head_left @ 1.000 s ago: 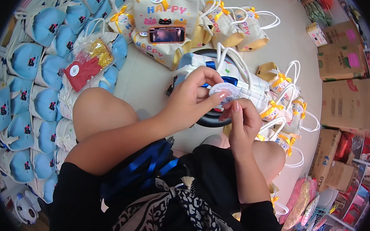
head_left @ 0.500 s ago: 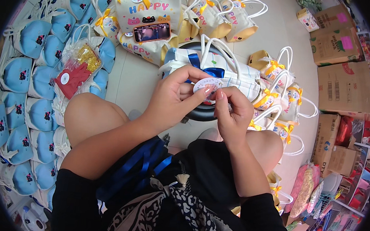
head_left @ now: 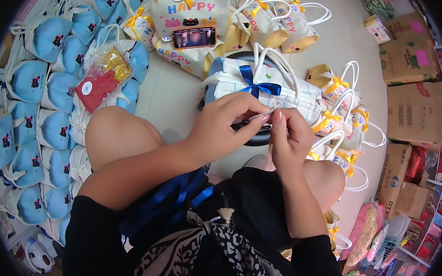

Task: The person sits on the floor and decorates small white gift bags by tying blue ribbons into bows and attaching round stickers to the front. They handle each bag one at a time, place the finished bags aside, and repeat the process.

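What the two hands pinch between them is hard to make out: only a thin, pale sliver [head_left: 262, 114] shows, edge-on, so its kind cannot be told. It sits just above centre, in front of a white gift bag [head_left: 287, 94] with a blue ribbon bow [head_left: 259, 86], which lies on the floor [head_left: 170, 95] right behind the hands at 12 o'clock. A dark round object [head_left: 256, 135] under the hands is mostly hidden by them.

The left hand [head_left: 219, 130] comes in from 8 o'clock, its fingers [head_left: 249, 108] curled nearly closed, thumb and forefinger tips pressed on the sliver. The right hand [head_left: 288, 138] rises from 5 o'clock, fingers [head_left: 277, 119] also bent tightly in, tips meeting the same sliver from the other side. The two hands touch at the fingertips.

A blue ribbon [head_left: 174, 199] lies across the person's lap at 7 o'clock, partly tucked under the left forearm. Blue pouches [head_left: 47, 36] fill the 9 to 10 o'clock side, cut off by the dark rim. Yellow-bowed bags [head_left: 344, 119] crowd 2 to 3 o'clock, and cardboard boxes [head_left: 415, 109] sit beyond them.
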